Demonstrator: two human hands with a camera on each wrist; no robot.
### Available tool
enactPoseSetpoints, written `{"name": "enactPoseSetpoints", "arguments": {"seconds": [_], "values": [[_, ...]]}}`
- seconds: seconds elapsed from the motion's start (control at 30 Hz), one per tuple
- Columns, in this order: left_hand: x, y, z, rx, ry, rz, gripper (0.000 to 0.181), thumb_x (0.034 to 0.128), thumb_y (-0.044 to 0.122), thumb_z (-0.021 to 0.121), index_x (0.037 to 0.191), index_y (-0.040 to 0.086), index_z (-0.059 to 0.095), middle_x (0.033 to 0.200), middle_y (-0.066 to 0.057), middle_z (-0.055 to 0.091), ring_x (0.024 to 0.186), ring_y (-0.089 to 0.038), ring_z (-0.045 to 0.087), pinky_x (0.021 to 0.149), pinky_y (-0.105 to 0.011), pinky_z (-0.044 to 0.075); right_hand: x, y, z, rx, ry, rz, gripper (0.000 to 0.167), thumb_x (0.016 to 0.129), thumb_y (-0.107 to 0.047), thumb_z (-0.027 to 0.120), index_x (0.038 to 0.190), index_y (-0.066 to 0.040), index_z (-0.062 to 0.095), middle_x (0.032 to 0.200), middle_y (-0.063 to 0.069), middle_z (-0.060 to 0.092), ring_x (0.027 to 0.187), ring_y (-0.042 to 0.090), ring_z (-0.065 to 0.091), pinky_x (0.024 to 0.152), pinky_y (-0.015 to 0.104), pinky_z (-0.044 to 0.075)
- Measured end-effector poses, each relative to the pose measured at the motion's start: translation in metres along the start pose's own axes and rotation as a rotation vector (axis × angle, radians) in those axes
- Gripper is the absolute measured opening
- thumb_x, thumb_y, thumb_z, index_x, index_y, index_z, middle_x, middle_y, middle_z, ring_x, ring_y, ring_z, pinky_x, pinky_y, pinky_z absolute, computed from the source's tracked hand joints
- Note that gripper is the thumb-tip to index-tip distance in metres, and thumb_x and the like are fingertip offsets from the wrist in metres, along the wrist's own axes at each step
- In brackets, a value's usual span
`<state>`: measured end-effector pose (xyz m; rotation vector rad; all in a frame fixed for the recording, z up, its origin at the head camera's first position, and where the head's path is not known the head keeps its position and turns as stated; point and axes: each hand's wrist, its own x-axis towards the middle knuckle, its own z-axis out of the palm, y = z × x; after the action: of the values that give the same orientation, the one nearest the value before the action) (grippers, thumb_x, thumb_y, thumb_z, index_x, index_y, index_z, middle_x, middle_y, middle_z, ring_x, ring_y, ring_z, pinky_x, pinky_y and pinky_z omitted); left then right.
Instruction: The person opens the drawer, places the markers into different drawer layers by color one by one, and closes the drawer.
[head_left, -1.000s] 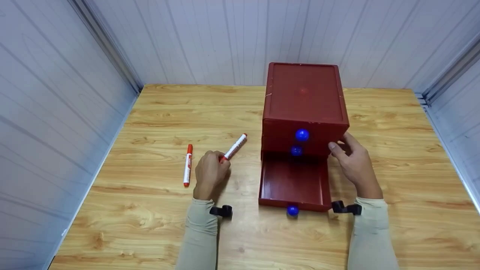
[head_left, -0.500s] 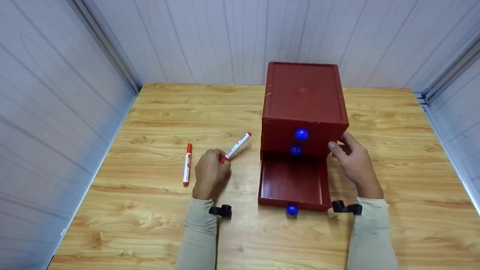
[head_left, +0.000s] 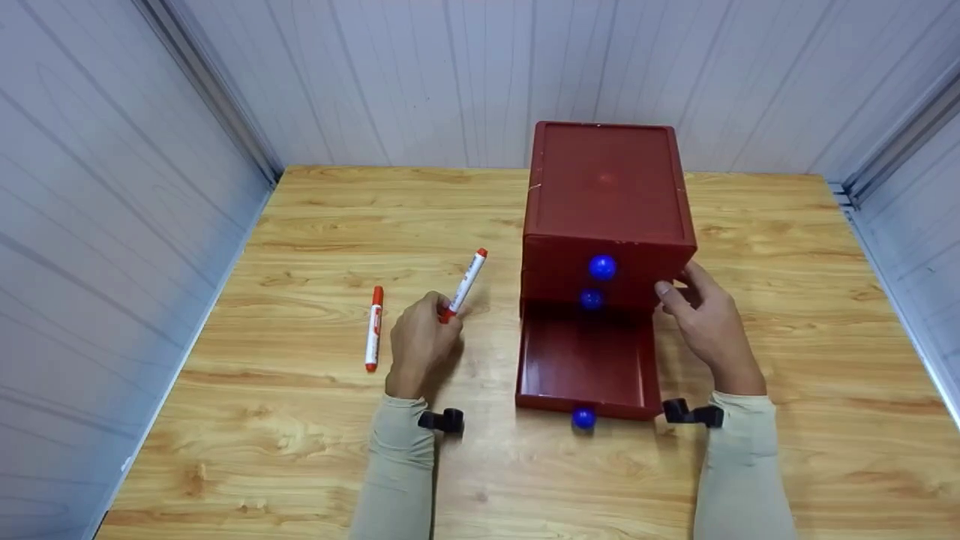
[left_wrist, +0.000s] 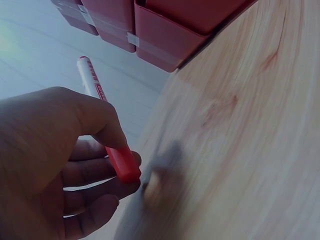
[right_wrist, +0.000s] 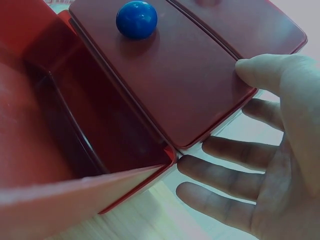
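Observation:
My left hand (head_left: 422,337) pinches a white marker (head_left: 469,282) by its red cap end, between thumb and fingers. The marker's other end points up and away from me; in the left wrist view the held marker (left_wrist: 94,84) is raised off the table. To the right stands a dark red drawer cabinet (head_left: 607,187) with blue ball knobs. Its bottom drawer (head_left: 589,364) is pulled out, with nothing visible inside. My right hand (head_left: 711,326) rests at the cabinet's right side. The thumb touches the front, and the fairly straight fingers (right_wrist: 235,147) lie along the side.
A second red-and-white marker (head_left: 373,330) lies on the wooden table (head_left: 262,420), left of my left hand. A blue knob (head_left: 584,418) sticks out from the pulled-out drawer's front. Pale panel walls (head_left: 420,82) enclose the table at the back and both sides.
The held marker has swung in my left hand, its far end now pointing more steeply away from me and higher. My right hand and the cabinet have hardly moved.

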<state>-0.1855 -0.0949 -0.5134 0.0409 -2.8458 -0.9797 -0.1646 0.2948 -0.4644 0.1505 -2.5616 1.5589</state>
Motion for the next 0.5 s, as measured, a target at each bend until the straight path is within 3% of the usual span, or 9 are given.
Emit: {"name": "enactPoseSetpoints", "arguments": {"seconds": [0.17, 0.3, 0.5], "values": [[0.0002, 0.0006, 0.0007, -0.028, 0.006, 0.017, 0.024, 0.0902, 0.026, 0.075, 0.102, 0.009, 0.063, 0.083, -0.003, 0.065, 0.068, -0.021, 0.058, 0.059, -0.04, 0.047, -0.0001, -0.0007, -0.0003, -0.006, 0.0, 0.008, 0.052, 0.102, -0.04, 0.056, 0.147, -0.015, 0.048, 0.138, 0.013, 0.056, 0.103, 0.019, 0.062, 0.079, 0.022, 0.05], [0.0012, 0.0002, 0.0024, -0.052, 0.045, 0.07, 0.025, 0.0904, 0.014, 0.071, 0.112, 0.007, 0.061, 0.087, -0.006, 0.067, 0.073, -0.024, 0.062, 0.063, -0.044, 0.05, -0.0005, -0.001, -0.0003, 0.001, 0.0, 0.008, 0.053, 0.102, -0.04, 0.056, 0.147, -0.016, 0.048, 0.138, 0.013, 0.056, 0.103, 0.02, 0.061, 0.079, 0.022, 0.051], [0.0014, -0.0012, 0.0047, -0.11, 0.082, 0.157, 0.048, 0.09, 0.004, 0.064, 0.137, 0.006, 0.051, 0.093, -0.009, 0.07, 0.075, -0.024, 0.065, 0.065, -0.044, 0.052, -0.0004, -0.0007, -0.0002, 0.015, 0.003, 0.004, 0.052, 0.102, -0.038, 0.056, 0.147, -0.015, 0.048, 0.137, 0.013, 0.057, 0.103, 0.02, 0.062, 0.079, 0.022, 0.051]]}}
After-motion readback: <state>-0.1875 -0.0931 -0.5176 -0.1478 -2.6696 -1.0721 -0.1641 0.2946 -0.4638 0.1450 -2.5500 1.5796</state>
